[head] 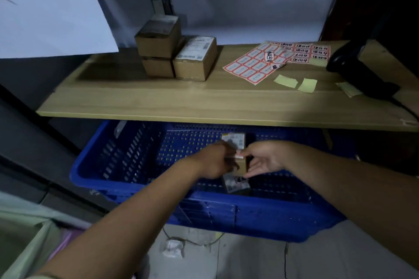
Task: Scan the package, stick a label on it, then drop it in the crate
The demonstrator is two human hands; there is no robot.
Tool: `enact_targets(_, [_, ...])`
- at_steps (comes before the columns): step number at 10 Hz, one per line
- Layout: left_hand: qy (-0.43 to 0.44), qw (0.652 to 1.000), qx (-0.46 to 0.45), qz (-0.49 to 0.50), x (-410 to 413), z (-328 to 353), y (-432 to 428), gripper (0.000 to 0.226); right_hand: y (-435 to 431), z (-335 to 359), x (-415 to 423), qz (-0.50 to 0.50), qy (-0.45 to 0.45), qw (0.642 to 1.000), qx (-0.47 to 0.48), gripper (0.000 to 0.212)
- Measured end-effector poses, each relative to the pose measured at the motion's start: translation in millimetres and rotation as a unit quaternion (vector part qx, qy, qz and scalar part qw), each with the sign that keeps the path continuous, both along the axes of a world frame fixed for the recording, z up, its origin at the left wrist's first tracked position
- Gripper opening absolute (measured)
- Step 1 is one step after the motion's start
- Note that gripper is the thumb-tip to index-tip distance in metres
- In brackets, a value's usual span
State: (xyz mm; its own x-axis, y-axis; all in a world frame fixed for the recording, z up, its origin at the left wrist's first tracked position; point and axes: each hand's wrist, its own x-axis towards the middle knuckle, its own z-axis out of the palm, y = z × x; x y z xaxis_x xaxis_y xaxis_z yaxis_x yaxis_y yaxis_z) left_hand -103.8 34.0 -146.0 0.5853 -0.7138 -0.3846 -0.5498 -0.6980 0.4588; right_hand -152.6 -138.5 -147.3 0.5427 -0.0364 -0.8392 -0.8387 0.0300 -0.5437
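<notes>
Cardboard box (241,164), squarish: your left hand (215,161) and right hand (266,161) both pinch it inside the perforated plastic crate (283,217).

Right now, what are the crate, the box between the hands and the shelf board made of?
Blue crate: moulded plastic, slightly glossy, judging by its slotted walls. Small box: brown cardboard, matt, with a white printed label; blurred. Shelf board: pale wood-grain surface, probably laminate, solid wood not excluded.
</notes>
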Motion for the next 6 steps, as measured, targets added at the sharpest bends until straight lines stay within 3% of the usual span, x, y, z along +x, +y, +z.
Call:
enact_targets(1, [0.054,0.985,0.142,-0.081,15,-30,-20,0.042,3,-38,6,0.025,0.021,0.998,-0.058,0.021])
enact_targets(2, [0.072,0.961,0.247,-0.1,27,-60,-33,0.056,5,-66,13,0.047,0.015,0.994,-0.094,0.026])
enact_targets(3, [0.072,0.957,0.266,-0.089,34,-68,-35,0.075,3,-66,14,0.08,-0.002,0.99,-0.117,0.022])
enact_targets(4, [0.026,0.968,0.226,-0.103,30,-62,-33,0.076,1,-63,12,0.152,-0.006,0.973,-0.172,0.032])
enact_targets(5, [-0.008,0.977,0.188,-0.099,27,-45,-32,0.053,11,-26,4,0.268,-0.101,0.916,-0.28,0.05])
enact_targets(6, [-0.038,0.986,0.143,-0.07,10,-14,-22,0.038,19,15,-22,0.333,-0.198,0.852,-0.352,0.037])
